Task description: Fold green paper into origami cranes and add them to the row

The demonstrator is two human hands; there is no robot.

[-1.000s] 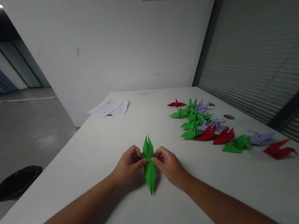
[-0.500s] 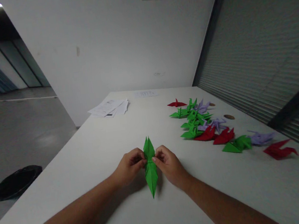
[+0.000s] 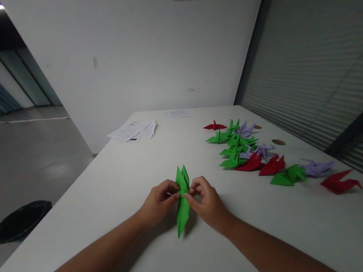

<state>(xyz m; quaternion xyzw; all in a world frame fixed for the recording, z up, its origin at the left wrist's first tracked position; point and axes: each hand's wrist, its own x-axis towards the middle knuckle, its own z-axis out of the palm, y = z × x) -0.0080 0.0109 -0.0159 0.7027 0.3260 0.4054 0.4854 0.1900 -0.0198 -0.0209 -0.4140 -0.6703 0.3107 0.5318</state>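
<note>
A partly folded green origami paper (image 3: 183,207), long and pointed, is held just above the white table (image 3: 144,261). Its upper end splits into two points, and a single point faces me. My left hand (image 3: 159,202) pinches its left edge between thumb and fingers. On the other side, my right hand (image 3: 206,199) grips the right edge, thumb on the front face and fingers partly behind. The fingertips behind the paper are hidden.
Several folded paper cranes lie on the right: green (image 3: 233,161), red (image 3: 272,165) and purple (image 3: 317,167). Printed sheets (image 3: 134,131) rest at the back left. A black-lined bin (image 3: 22,221) stands on the floor at left. Blinds (image 3: 318,55) border the right side.
The green paper has turned slightly, its lower point swinging left and its right side folding, so the two upper points stand further apart. Both hands keep their hold.
</note>
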